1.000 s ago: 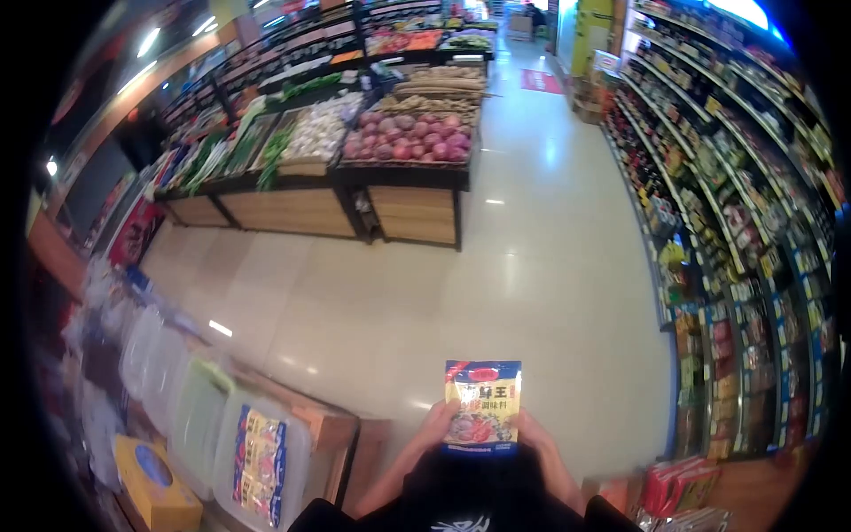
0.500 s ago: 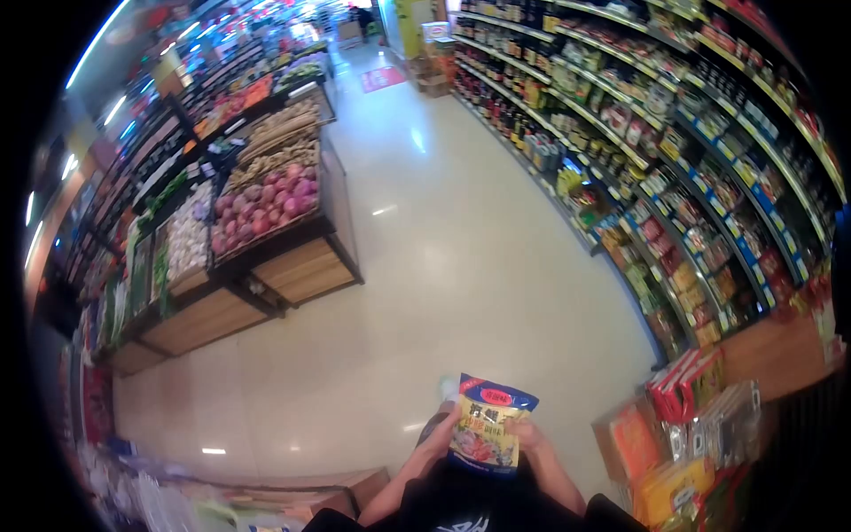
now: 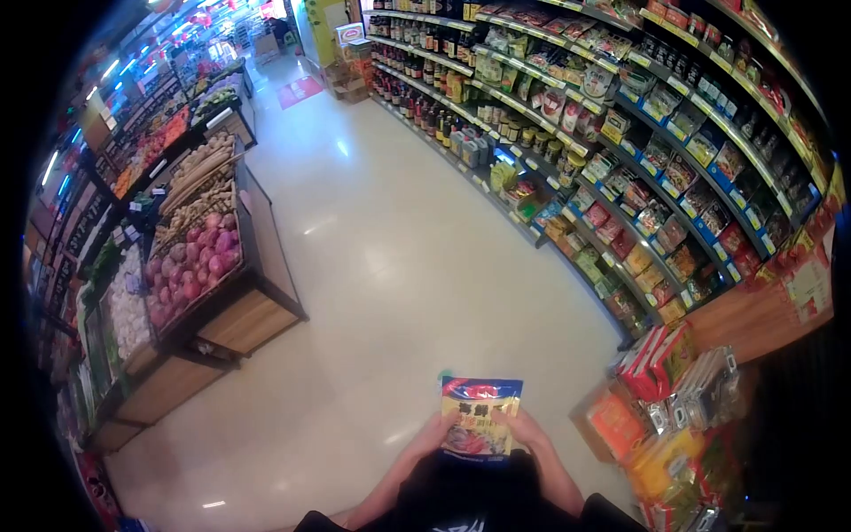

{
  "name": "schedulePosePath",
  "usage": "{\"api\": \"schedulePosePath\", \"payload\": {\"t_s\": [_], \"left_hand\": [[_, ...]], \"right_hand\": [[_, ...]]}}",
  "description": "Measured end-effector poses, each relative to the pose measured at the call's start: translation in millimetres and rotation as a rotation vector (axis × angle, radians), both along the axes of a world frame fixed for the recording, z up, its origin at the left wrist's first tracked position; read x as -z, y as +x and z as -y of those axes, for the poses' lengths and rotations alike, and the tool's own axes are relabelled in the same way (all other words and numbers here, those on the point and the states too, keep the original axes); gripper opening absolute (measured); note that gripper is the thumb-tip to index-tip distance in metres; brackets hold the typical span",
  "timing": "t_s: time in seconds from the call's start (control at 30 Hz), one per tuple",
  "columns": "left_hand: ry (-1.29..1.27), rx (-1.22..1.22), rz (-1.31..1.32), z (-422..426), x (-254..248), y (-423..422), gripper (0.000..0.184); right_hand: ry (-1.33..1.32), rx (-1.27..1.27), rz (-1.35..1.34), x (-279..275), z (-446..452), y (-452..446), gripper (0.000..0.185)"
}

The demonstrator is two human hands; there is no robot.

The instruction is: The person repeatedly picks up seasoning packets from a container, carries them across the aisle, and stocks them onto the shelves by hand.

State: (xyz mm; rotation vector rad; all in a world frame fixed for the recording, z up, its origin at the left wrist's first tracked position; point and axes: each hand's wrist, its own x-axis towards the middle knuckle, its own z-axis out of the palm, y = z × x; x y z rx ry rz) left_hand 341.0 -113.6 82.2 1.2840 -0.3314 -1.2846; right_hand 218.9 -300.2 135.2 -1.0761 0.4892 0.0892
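Observation:
A blue and yellow seasoning packet is held upright in front of my body, low in the middle of the view. My left hand grips its left edge. On the right edge my right hand is closed, with its thumb over the packet's front. Red and black print and a food picture show on the front. Beyond the packet's upper left corner there is a small green thing, too blurred to name.
Shelves of bottles and packets curve along the right. A produce stand with red onions stands at the left. Stacked packets lie at the lower right. Boxes stand farther down the aisle.
The view has swung to the right: the produce stand has shifted left and the shelves fill more of the frame. The containers at the lower left have left view. Both hands still hold the packet.

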Motion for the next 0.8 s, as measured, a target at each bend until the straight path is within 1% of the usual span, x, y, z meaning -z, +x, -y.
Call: {"api": "schedulePosePath", "payload": {"t_s": [0.03,0.13,0.17,0.23,0.27,0.33,0.37,0.43,0.47,0.5,0.53,0.63,0.7,0.73,0.8], "left_hand": [[-0.014,-0.011,0.087,10,3,9,0.053],[-0.027,-0.011,0.149,32,9,41,0.051],[-0.036,-0.035,0.094,36,10,50,0.05],[-0.056,-0.079,-0.014,47,-6,73,0.048],[-0.062,-0.07,0.027,53,-9,84,0.047],[-0.071,-0.058,0.109,65,-15,106,0.046],[-0.051,0.006,0.184,71,-19,118,0.044],[-0.007,0.123,0.331,81,-32,142,0.041],[-0.073,0.088,0.325,86,-36,148,0.039],[-0.139,0.053,0.319,93,-40,154,0.038],[-0.205,0.02,0.315,99,-42,159,0.036],[-0.254,-0.023,0.298,111,-44,177,0.031],[-0.139,0.005,0.143,120,-56,190,0.03],[-0.079,0.018,0.064,124,-62,196,0.03],[-0.069,0.006,0.206,131,-33,205,0.032]], "right_hand": [[0.032,-0.009,0.001,-1,5,6,0.039],[0.251,0.008,0.035,8,17,29,0.039],[0.293,0.01,0.067,18,23,37,0.039],[0.194,0.026,0.064,11,35,61,0.037],[0.142,0.034,0.063,9,41,72,0.036],[-0.045,0.11,0.082,12,56,90,0.033],[-0.137,0.144,0.093,13,62,100,0.032],[-0.221,0.231,-0.027,-3,71,125,0.029],[-0.264,0.274,-0.084,-14,73,137,0.027],[-0.239,0.357,-0.002,-26,73,150,0.024],[-0.221,0.355,0.033,-27,77,159,0.023],[-0.172,0.332,0.107,-26,90,179,0.022],[-0.151,0.28,0.115,-25,96,187,0.021],[-0.117,0.294,0.131,-28,97,191,0.021],[-0.045,0.32,0.167,-39,95,201,0.02]]}}
